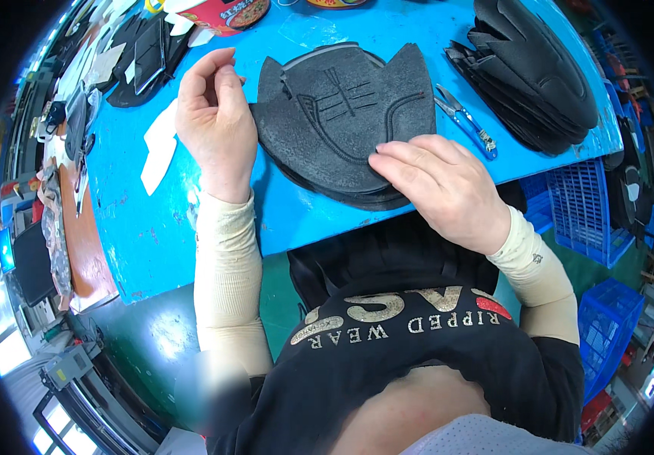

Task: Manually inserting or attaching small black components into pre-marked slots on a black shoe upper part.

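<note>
A stack of black padded fabric pieces [304, 163] with rounded near edges lies on the blue table in front of me. On the top piece, a thin black cord [319, 136] runs in a curve, beside several stitched or marked lines. My right hand [440, 182] rests at the stack's right side, its fingertips pinched together on the cord; the thumb is hidden. My left hand [217, 114] is raised by the stack's left edge with fingers curled toward the thumb. Whatever is between those fingers, if anything, cannot be made out. Blue-handled nippers [467, 121] lie right of the stack.
Another stack of black moulded pieces [531, 76] stands on the right of the blue table [145, 250]. Red paper bowls [224, 14] are at the far edge. A white scrap [161, 148] and dark offcuts [145, 61] lie left. Blue crates [581, 208] stand below the right edge.
</note>
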Demonstrator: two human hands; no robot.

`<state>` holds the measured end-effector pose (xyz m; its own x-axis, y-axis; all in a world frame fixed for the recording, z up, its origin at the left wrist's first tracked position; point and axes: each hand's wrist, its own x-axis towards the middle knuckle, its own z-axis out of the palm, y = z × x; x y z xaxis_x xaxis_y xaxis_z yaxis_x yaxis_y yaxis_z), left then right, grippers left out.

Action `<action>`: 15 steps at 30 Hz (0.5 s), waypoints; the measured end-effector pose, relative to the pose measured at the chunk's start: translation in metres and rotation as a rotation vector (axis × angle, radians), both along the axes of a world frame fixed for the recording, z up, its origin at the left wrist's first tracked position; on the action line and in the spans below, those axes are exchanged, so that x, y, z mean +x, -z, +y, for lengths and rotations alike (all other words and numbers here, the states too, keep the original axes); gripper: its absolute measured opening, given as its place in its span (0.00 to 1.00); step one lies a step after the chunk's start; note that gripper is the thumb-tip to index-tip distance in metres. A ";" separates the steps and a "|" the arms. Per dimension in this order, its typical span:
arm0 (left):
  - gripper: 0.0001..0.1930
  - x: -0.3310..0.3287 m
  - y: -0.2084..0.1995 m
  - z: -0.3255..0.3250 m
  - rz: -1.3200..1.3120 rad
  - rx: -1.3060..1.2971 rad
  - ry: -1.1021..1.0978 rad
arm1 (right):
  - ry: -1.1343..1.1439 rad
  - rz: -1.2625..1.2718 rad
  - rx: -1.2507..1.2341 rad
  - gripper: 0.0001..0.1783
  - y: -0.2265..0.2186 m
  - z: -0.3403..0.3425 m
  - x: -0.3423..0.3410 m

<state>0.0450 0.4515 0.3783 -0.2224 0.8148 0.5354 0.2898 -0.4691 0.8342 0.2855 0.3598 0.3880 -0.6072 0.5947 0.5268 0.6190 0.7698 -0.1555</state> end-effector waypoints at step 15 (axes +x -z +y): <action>0.08 0.006 0.001 -0.001 -0.050 -0.007 0.067 | -0.055 0.251 -0.343 0.14 -0.007 0.003 0.007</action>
